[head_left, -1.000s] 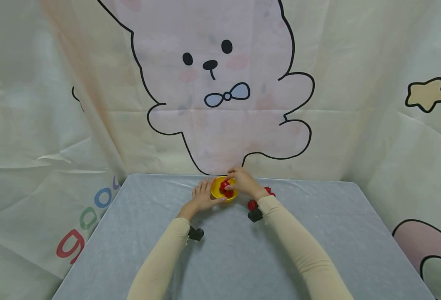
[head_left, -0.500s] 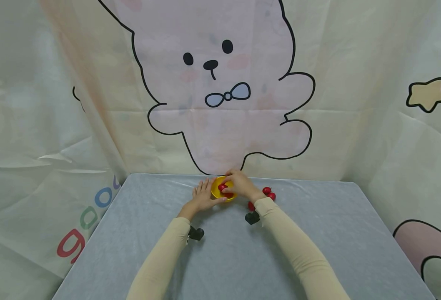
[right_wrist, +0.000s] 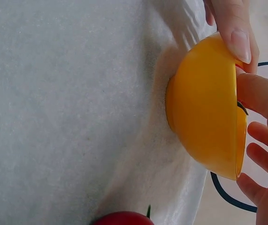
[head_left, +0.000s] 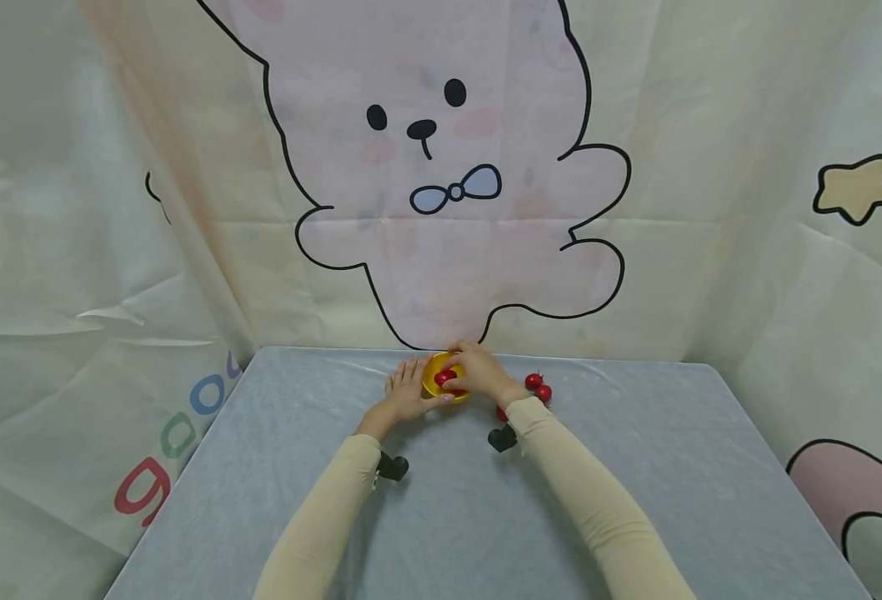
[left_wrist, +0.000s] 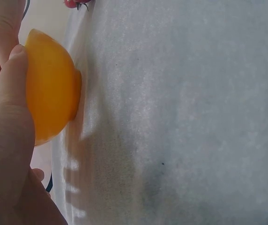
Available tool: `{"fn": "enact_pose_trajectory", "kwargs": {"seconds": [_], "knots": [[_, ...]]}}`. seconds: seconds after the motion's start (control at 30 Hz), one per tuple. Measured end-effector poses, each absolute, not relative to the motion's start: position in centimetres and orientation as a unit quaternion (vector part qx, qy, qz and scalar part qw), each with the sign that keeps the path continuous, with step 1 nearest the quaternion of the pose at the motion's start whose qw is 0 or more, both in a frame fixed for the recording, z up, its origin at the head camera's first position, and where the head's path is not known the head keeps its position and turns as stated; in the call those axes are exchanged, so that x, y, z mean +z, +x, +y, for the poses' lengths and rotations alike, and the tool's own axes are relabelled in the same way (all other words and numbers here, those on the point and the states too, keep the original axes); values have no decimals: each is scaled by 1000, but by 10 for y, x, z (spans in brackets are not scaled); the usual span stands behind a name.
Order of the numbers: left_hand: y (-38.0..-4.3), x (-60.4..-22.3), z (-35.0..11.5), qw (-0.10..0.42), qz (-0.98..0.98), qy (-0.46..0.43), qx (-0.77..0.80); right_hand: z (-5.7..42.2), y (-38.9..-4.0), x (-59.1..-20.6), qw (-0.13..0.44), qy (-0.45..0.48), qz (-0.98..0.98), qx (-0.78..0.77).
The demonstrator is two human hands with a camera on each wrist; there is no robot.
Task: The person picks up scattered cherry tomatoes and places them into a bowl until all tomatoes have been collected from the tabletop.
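A yellow bowl (head_left: pixel 434 392) holding red tomatoes (head_left: pixel 442 378) stands near the table's far edge. My left hand (head_left: pixel 405 396) is at its left side with straight, spread fingers, and the thumb (left_wrist: pixel 15 77) presses the rim. My right hand (head_left: pixel 483 372) reaches in from the right, thumb and fingers around a tomato low in the bowl. In the right wrist view the right thumb (right_wrist: pixel 260 91) dips inside the rim beside a green stem (right_wrist: pixel 242 108), while the other fingers hang over the far side. The bowl's wall hides most of the tomatoes there.
Right of the bowl, two tomatoes (head_left: pixel 538 387) lie together on the grey cloth-covered table (head_left: pixel 456 517). Another tomato (head_left: pixel 502 412) is partly hidden by the right wrist. A printed fabric curtain (head_left: pixel 658 275) hangs directly behind the table edge.
My right hand has moved slightly left and down into the bowl with the tomato, and its forearm uncovers more of the tomatoes on the table. The left hand and bowl have stayed put.
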State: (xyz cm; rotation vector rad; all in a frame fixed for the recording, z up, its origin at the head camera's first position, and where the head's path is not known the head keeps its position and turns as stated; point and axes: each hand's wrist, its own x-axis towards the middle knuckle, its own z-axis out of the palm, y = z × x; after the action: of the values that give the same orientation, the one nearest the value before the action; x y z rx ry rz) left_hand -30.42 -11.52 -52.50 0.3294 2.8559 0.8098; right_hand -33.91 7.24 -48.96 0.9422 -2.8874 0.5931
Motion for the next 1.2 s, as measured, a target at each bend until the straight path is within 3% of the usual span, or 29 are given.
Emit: {"fn": "enact_pose_trajectory", "kwargs": {"seconds": [1.2], "knots": [[-304,-525,-115,70,955,111,268,69,-333,-499,30,289,-932,215]]}}
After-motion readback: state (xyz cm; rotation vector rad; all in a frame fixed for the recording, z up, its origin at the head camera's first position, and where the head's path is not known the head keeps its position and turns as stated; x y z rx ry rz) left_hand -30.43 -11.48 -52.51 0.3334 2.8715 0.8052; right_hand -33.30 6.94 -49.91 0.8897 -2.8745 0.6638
